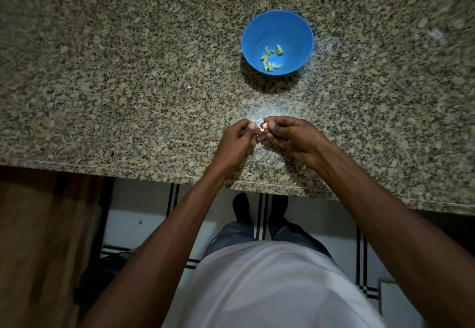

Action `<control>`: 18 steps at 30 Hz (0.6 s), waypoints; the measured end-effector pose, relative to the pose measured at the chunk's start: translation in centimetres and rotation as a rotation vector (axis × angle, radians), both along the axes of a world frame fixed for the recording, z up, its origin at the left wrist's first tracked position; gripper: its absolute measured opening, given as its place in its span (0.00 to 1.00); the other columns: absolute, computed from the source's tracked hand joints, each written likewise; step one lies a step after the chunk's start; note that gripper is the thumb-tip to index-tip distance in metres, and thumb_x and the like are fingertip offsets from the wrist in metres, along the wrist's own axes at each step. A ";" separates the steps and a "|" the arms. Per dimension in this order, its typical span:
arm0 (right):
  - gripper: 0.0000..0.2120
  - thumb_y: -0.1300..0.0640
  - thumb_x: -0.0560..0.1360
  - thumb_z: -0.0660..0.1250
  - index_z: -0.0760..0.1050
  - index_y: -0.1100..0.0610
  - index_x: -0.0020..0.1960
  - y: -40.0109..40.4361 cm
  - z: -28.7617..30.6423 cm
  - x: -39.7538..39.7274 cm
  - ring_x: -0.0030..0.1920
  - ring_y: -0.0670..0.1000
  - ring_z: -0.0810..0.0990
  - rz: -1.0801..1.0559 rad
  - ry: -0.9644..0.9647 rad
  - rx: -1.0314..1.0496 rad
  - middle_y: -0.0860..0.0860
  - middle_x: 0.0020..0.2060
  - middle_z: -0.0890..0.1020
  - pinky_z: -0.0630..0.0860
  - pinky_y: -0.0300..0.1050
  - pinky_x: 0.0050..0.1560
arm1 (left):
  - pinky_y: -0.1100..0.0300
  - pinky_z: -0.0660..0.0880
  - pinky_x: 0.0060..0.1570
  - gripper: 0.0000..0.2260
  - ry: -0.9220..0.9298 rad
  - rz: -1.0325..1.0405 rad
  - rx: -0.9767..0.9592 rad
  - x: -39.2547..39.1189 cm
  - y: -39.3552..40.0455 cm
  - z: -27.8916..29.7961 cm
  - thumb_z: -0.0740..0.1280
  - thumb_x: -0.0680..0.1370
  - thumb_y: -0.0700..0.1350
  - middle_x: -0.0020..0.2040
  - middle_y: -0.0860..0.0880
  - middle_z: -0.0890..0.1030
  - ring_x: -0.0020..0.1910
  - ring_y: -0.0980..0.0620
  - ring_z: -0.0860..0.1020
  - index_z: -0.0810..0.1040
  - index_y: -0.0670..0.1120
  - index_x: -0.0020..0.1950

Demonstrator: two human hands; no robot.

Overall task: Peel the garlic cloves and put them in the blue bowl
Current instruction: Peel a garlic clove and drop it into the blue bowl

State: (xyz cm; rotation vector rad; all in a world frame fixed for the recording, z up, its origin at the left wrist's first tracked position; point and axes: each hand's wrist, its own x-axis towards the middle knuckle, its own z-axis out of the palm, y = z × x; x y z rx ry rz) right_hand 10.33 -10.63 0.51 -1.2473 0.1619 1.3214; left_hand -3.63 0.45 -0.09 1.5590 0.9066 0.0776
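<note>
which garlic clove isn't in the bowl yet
The garlic clove pinched between the left hand and right hand, over the counter's near edge. The other cloves already lie inside the blue bowl.

No readable text, labels or numbers anywhere.

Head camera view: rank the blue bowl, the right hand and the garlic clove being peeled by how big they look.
1. blue bowl
2. right hand, nearly as big, and nearer the camera, so unsure
3. garlic clove
</note>
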 end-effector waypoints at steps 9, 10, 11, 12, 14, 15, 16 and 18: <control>0.08 0.68 0.79 0.71 0.85 0.63 0.57 -1.0 -0.2 0.0 0.46 0.52 0.86 0.055 -0.196 -0.043 0.57 0.45 0.87 0.85 0.42 0.49 | 0.60 0.83 0.52 0.13 0.044 0.000 0.269 -0.3 0.2 -0.4 0.72 0.79 0.40 0.54 0.51 0.85 0.52 0.58 0.83 0.83 0.48 0.63; 0.08 0.68 0.79 0.72 0.85 0.63 0.57 -1.0 -0.1 -0.1 0.45 0.52 0.86 0.053 -0.231 -0.052 0.57 0.44 0.87 0.86 0.43 0.49 | 0.64 0.81 0.52 0.14 0.023 0.018 0.301 -0.3 0.1 -0.3 0.72 0.79 0.40 0.56 0.51 0.84 0.53 0.60 0.82 0.83 0.48 0.64; 0.08 0.68 0.78 0.72 0.85 0.62 0.57 -0.9 0.0 -0.2 0.45 0.52 0.87 0.045 -0.255 -0.056 0.57 0.44 0.87 0.86 0.44 0.49 | 0.67 0.80 0.51 0.13 -0.007 0.030 0.307 -0.2 0.0 -0.1 0.74 0.79 0.42 0.57 0.51 0.84 0.54 0.60 0.82 0.84 0.49 0.64; 0.08 0.67 0.78 0.73 0.84 0.62 0.56 -0.8 0.1 -0.4 0.45 0.52 0.87 0.036 -0.273 -0.058 0.57 0.44 0.88 0.86 0.44 0.49 | 0.67 0.80 0.51 0.13 -0.035 0.030 0.284 -0.2 -0.2 0.1 0.75 0.79 0.44 0.57 0.52 0.85 0.53 0.60 0.82 0.84 0.48 0.63; 0.07 0.66 0.77 0.75 0.84 0.63 0.55 -0.8 0.2 -0.6 0.45 0.53 0.87 0.014 -0.300 -0.054 0.59 0.45 0.88 0.86 0.46 0.49 | 0.61 0.82 0.52 0.13 -0.079 0.004 0.194 0.0 -0.4 0.4 0.77 0.77 0.46 0.53 0.51 0.87 0.51 0.56 0.85 0.86 0.46 0.61; 0.08 0.65 0.77 0.75 0.83 0.65 0.55 -0.8 0.2 -0.7 0.45 0.54 0.88 0.000 -0.301 -0.040 0.60 0.45 0.88 0.86 0.46 0.50 | 0.58 0.83 0.52 0.13 -0.092 0.011 0.160 0.0 -0.5 0.5 0.78 0.76 0.44 0.51 0.50 0.88 0.50 0.55 0.86 0.86 0.45 0.60; 0.09 0.65 0.77 0.75 0.83 0.67 0.56 -0.8 0.2 -0.8 0.46 0.55 0.88 -0.013 -0.289 -0.018 0.60 0.46 0.88 0.86 0.46 0.51 | 0.57 0.84 0.51 0.12 -0.104 0.040 0.141 0.0 -0.5 0.6 0.78 0.76 0.42 0.49 0.49 0.88 0.49 0.54 0.86 0.86 0.43 0.59; 0.10 0.66 0.78 0.74 0.83 0.68 0.57 -0.8 0.2 -0.8 0.47 0.56 0.89 -0.015 -0.260 0.024 0.62 0.47 0.88 0.86 0.45 0.52 | 0.58 0.84 0.50 0.11 -0.111 0.113 0.134 0.0 -0.4 0.7 0.79 0.74 0.39 0.48 0.48 0.88 0.48 0.54 0.87 0.87 0.41 0.56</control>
